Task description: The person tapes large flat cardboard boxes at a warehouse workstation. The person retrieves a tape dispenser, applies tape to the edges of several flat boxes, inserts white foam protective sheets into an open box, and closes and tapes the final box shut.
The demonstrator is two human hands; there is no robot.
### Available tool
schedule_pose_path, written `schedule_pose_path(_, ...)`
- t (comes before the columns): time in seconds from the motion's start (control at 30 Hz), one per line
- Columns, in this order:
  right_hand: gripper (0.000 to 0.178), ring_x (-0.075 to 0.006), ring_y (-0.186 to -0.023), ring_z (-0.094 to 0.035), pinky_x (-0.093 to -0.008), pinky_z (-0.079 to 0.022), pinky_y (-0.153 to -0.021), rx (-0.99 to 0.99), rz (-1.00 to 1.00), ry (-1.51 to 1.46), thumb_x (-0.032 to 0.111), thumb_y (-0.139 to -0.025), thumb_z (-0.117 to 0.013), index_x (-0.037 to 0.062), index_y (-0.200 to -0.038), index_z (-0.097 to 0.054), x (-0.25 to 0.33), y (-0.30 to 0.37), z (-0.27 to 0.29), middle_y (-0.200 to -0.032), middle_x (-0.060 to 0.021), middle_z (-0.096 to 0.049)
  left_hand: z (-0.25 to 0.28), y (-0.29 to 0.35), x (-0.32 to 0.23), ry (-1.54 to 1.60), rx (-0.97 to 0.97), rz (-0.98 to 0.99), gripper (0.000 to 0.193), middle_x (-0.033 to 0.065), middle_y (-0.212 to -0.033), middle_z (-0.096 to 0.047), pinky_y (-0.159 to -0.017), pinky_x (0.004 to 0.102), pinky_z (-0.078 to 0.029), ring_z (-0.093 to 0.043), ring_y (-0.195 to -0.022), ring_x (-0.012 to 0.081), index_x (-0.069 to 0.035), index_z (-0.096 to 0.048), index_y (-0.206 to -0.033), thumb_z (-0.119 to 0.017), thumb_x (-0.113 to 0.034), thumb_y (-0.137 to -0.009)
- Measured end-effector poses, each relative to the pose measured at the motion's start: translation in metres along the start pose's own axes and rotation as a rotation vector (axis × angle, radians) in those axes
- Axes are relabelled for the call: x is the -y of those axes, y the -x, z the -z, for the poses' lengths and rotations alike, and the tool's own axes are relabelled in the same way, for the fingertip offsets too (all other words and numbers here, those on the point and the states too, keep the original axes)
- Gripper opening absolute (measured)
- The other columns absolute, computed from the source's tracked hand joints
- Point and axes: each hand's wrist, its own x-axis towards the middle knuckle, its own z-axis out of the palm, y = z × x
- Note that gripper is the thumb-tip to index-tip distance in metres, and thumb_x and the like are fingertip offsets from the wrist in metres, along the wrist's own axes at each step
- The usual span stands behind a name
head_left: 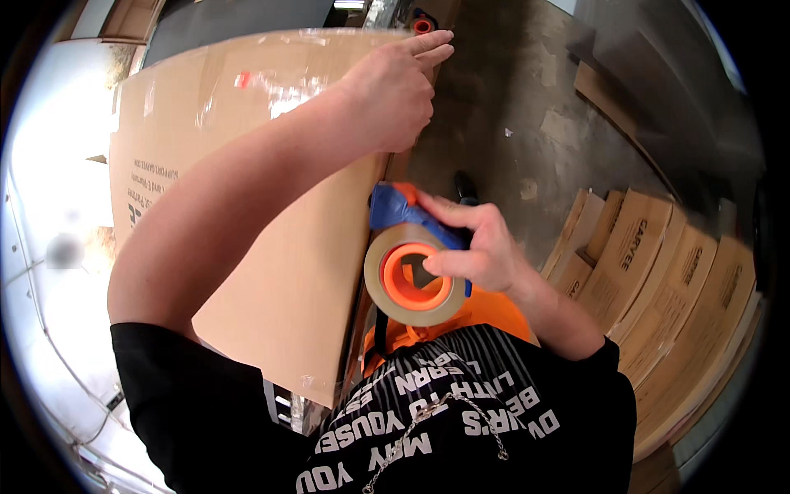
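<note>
While gripped, tape dispenser (415, 259) seemingly points up-left.

Large tan cardboard box (247, 189) at left; flattened brown cartons (658, 280) stacked at right.

place: warehouse | signs: bare concrete floor (527, 107); stacked flat cardboard cartons (658, 272)

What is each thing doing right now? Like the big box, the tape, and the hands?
Large cardboard box: standing upright, clear tape on its top.
Tape dispenser: held against the box edge, brown roll loaded.
Left hand: pressing the box's top edge.
Right hand: gripping the dispenser.
Flat cartons: stacked, leaning.
</note>
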Motion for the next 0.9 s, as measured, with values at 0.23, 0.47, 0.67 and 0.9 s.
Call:
schedule_pose_path(0.23, 0.075, -0.0189, -0.117, -0.057, -0.025, -0.04, -0.1, -0.002, 0.066, 0.13, 0.009, -0.061, -0.075, -0.0085, -0.13, -0.051, -0.106, 0.107, -0.112, -0.129, -0.0253, -0.058, 0.001, 0.1, -0.138, 0.015, 0.044, -0.008, 0.033, -0.0089, -0.105, -0.068, -0.123, 0.0433, -0.006, -0.033, -0.14, 0.0223, -0.016, -0.072, -0.095, -0.042, -0.031, -0.095)
schedule_pose_path(0.47, 0.076, -0.0264, -0.12, -0.058, -0.0294, -0.042, -0.102, 0.002, 0.124, 0.355, 0.022, -0.059, -0.077, 0.0024, -0.13, -0.057, -0.238, 0.214, -0.211, -0.128, -0.0284, -0.056, 0.007, 0.206, -0.293, 0.147, -0.003, -0.157, 0.029, -0.0048, -0.11, -0.069, -0.122, 0.0454, -0.011, -0.039, -0.137, 0.0259, -0.017, -0.074, -0.09, -0.047, -0.03, -0.092)
schedule_pose_path(0.67, 0.061, -0.032, -0.085, -0.068, -0.0378, -0.052, -0.08, -0.084, 0.213, 0.418, 0.032, -0.062, -0.074, 0.0028, -0.115, -0.067, -0.273, 0.217, -0.293, -0.092, -0.0209, -0.069, 0.0, 0.247, -0.326, 0.383, -0.212, -0.139, 0.025, -0.0033, -0.107, -0.07, -0.121, 0.0488, -0.015, -0.04, -0.135, 0.03, -0.016, -0.074, -0.092, -0.054, -0.03, -0.089)
schedule_pose_path(0.9, 0.051, -0.033, -0.075, -0.066, -0.0418, -0.054, -0.07, -0.221, 0.385, 0.96, 0.017, -0.062, -0.067, 0.0091, -0.112, -0.066, -0.301, 0.113, -0.36, -0.084, -0.0156, -0.068, 0.01, 0.257, -0.354, 0.376, -0.113, -0.08, 0.049, 0.0021, -0.13, -0.058, -0.119, 0.0482, -0.018, -0.037, -0.136, 0.037, -0.012, -0.066, -0.113, -0.075, -0.039, -0.073)
